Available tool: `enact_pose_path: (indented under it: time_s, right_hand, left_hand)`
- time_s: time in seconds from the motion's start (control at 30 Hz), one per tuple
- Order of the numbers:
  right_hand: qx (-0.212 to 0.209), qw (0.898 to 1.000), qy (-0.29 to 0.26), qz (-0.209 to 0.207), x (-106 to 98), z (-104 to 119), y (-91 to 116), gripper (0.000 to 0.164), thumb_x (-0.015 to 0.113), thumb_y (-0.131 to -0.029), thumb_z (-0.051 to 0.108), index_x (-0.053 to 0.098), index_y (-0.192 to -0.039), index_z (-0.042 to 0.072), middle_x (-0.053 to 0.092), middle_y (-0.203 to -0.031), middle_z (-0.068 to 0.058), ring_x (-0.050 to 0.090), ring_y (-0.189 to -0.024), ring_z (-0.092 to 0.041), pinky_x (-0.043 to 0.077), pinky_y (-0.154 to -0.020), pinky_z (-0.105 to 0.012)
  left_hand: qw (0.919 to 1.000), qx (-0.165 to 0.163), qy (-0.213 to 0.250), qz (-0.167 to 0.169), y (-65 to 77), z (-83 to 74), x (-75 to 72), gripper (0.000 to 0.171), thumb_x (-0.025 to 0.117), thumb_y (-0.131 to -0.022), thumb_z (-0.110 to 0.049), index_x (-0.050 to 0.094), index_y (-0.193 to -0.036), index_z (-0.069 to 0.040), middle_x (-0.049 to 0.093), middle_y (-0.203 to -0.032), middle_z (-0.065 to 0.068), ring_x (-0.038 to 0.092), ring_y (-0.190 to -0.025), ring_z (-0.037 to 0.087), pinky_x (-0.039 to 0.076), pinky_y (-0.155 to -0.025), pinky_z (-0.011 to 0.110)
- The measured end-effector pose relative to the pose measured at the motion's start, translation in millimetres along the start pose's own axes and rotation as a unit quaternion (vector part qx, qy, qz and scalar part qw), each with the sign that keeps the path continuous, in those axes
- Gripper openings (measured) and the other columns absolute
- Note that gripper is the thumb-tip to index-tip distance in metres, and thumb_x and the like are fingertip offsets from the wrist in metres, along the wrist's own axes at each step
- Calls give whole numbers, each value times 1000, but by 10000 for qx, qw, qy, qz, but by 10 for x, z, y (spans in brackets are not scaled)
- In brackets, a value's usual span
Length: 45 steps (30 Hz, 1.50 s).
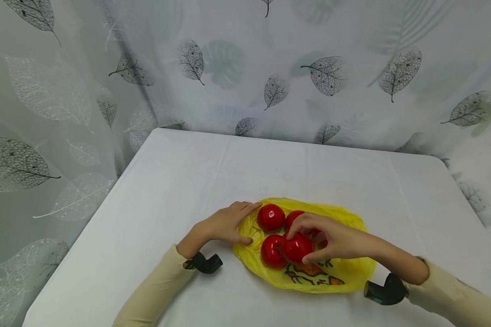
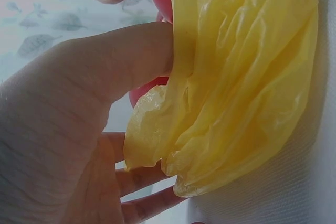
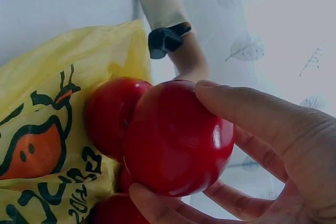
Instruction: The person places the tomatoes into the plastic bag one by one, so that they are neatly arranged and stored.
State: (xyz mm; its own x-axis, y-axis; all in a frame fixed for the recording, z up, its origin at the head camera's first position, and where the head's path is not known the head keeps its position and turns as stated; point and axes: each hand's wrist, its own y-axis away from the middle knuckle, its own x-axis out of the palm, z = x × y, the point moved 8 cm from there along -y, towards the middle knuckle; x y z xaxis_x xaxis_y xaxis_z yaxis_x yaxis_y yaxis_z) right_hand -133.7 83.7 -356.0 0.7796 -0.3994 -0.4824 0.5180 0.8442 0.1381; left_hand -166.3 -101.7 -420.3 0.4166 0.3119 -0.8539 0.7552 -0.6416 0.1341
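Note:
My right hand point(image 1: 331, 236) grips a glossy red apple point(image 1: 297, 248), its thumb and fingers spread round the sides. In the right wrist view the held apple point(image 3: 178, 140) overlaps another apple point(image 3: 113, 116) behind it. More red apples point(image 1: 271, 217) sit close together on the yellow plastic bag point(image 1: 343, 274), which lies spread on the table. At the bag's left edge my left hand point(image 1: 225, 222) has its thumb and fingers apart. In the left wrist view the crumpled bag point(image 2: 241, 87) hides the thumb tip and some fingertips.
A white-covered table point(image 1: 180, 177) lies under the bag. Behind it hangs a pale curtain point(image 1: 237, 104) printed with leaves. Dark wrist-worn devices sit on the left wrist point(image 1: 204, 263) and the right wrist point(image 1: 386, 290). The bag's front carries an orange and black print point(image 3: 37, 145).

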Motion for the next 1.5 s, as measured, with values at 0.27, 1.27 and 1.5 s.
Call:
enact_pose_path:
  time_s: [0.27,1.27,1.5]
  right_hand:
    - [10,9999,131,57,-15,-30,101,37,77,-84,22,60,-116,23,55,-126,-6,50,-114,-29,55,-83,-29]
    - [17,9993,82,358,176,-264,219,36,77,-83,22,63,-115,23,54,-122,-2,46,-117,-16,54,-84,-28]
    - [168,9986,220,453,253,-323,212,35,77,-83,24,63,-115,27,52,-125,-1,45,-120,-21,52,-87,-25]
  left_hand:
    - [10000,17,-42,-39,7,-14,-37,87,68,-80,-40,29,-154,-12,42,-147,11,42,-131,28,44,-101,46]
    - [10000,60,-2,-70,-6,-10,-10,86,68,-80,-39,31,-153,-11,42,-146,12,41,-131,29,44,-101,48]
    - [10000,77,-6,-58,1,-37,-10,86,68,-80,-39,31,-153,-11,42,-146,12,41,-131,29,45,-100,49]
